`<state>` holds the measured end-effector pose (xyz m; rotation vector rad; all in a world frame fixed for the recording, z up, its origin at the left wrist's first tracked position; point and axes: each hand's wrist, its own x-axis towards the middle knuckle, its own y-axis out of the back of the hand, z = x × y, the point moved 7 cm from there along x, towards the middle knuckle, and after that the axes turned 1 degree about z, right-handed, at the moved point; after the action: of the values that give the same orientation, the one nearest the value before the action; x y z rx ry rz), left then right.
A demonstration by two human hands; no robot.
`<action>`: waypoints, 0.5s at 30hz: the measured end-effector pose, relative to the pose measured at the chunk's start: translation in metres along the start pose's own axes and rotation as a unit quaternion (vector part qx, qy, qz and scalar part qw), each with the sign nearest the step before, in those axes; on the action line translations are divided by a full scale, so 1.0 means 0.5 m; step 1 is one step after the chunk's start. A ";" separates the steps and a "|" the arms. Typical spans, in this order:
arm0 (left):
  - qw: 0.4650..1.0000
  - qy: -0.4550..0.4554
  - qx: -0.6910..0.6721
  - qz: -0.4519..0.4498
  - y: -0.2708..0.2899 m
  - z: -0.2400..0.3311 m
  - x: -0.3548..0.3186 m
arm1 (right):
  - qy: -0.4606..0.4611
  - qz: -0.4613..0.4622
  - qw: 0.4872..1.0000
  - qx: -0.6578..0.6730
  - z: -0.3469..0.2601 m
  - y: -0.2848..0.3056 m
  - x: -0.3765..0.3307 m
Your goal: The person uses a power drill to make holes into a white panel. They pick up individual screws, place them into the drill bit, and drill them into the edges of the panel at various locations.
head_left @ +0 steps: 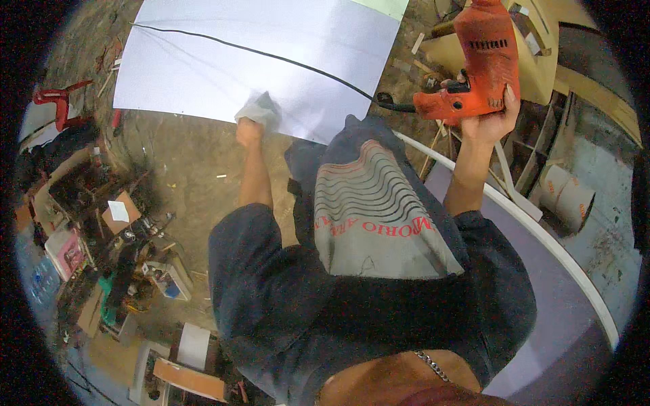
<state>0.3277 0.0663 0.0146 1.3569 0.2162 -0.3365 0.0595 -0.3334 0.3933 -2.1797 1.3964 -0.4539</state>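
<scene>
From the head view, a small white label sits on a brown cardboard box (118,212) in the clutter at the left, near a pink package (66,252). A large white board (223,54) lies on the dirt floor ahead, its near edge bowed by the lens, with a black cord (271,57) running across it to an orange electric drill (482,64). Bare ground lies open between the board and the clutter. The left hand (249,130), arm straight, is fisted around a grey rag (261,109) at the board's near edge. The right hand (489,118), forearm raised, grips the drill's handle, holding it up well right of the board. A curved white rail (535,227) runs beneath that arm.
</scene>
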 end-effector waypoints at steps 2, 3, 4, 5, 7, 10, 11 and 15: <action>0.999 -0.034 -0.007 0.007 0.002 0.006 0.007 | 0.016 0.034 0.999 -0.004 0.003 0.023 -0.003; 0.999 -0.042 -0.007 -0.008 -0.002 0.009 0.009 | 0.013 0.045 0.999 0.000 0.005 0.034 -0.003; 0.999 -0.033 -0.001 0.013 0.002 0.008 0.011 | 0.010 0.055 0.998 0.003 0.007 0.046 -0.002; 1.000 -0.013 0.008 0.018 0.002 0.005 0.009 | 0.012 0.077 0.997 -0.004 0.005 0.061 -0.001; 1.000 -0.005 0.010 0.029 0.000 0.013 0.002 | 0.010 0.062 0.998 0.007 -0.004 0.073 0.006; 0.998 -0.011 -0.021 0.053 -0.001 0.038 -0.009 | -0.004 0.042 0.998 0.052 -0.027 0.081 0.021; 0.997 0.010 -0.036 0.061 -0.002 0.037 -0.006 | -0.008 0.031 0.997 0.074 -0.035 0.080 0.025; 0.997 0.013 -0.051 0.058 -0.042 0.028 0.011 | 0.035 0.076 0.996 0.028 -0.071 0.104 0.040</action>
<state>0.3248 0.0483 -0.0037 1.2679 0.1732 -0.2078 0.0106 -0.3779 0.3924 -2.0132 1.5550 -0.5096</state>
